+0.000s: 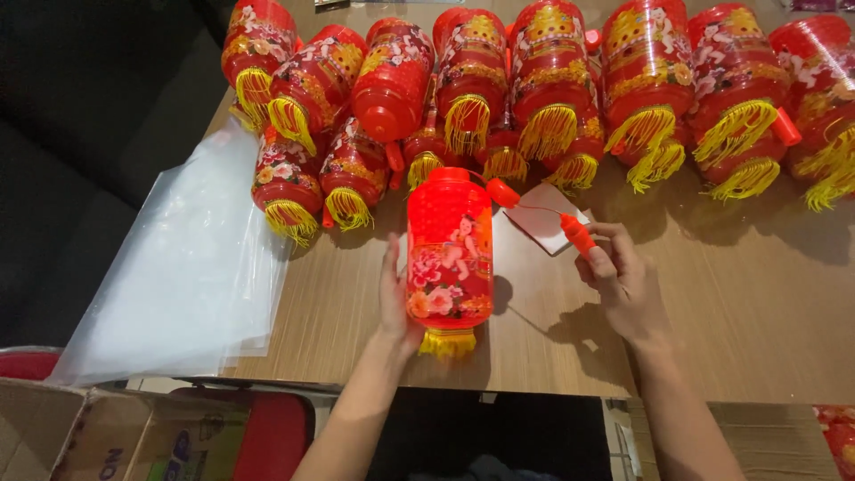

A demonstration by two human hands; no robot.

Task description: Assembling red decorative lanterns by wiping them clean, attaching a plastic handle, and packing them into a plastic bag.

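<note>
Row of red lanterns [552, 89] across wooden table [730, 294]; clear plastic bags [187, 276] left; cardboard box [107, 436] below.

red lantern [450, 254] | lit, floral print, yellow fringe | lengthwise on table | cord to orange handle [579, 235], probably
</note>
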